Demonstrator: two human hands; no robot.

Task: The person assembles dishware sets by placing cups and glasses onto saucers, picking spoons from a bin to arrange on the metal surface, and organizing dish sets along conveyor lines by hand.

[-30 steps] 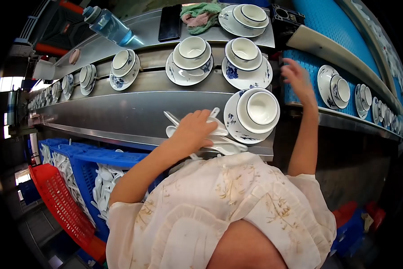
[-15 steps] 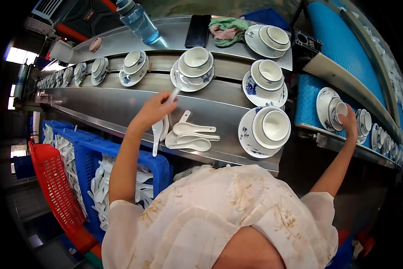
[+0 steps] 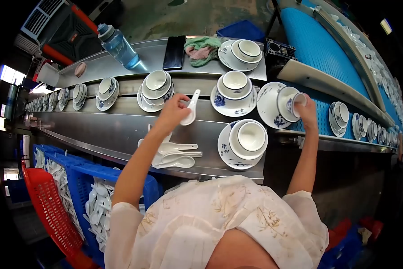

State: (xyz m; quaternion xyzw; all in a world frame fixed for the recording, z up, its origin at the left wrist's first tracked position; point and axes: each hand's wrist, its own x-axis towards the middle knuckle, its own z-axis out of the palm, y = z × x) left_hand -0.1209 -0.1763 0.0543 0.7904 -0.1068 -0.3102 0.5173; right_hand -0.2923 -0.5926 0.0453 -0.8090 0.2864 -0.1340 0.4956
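Left hand (image 3: 173, 112) closed on white spoon (image 3: 190, 110), held above steel tabletop (image 3: 120, 127), just right of fingers. Spoon long axis near upright: handle end up, bowl end down. Right hand (image 3: 305, 111) closed on rim of bowl-and-plate set (image 3: 280, 104) at blue conveyor (image 3: 320, 51) edge. Hands well apart. Between them, lower: one stacked set (image 3: 242, 139). Loose spoons (image 3: 174, 154) on tabletop below left hand: about four.
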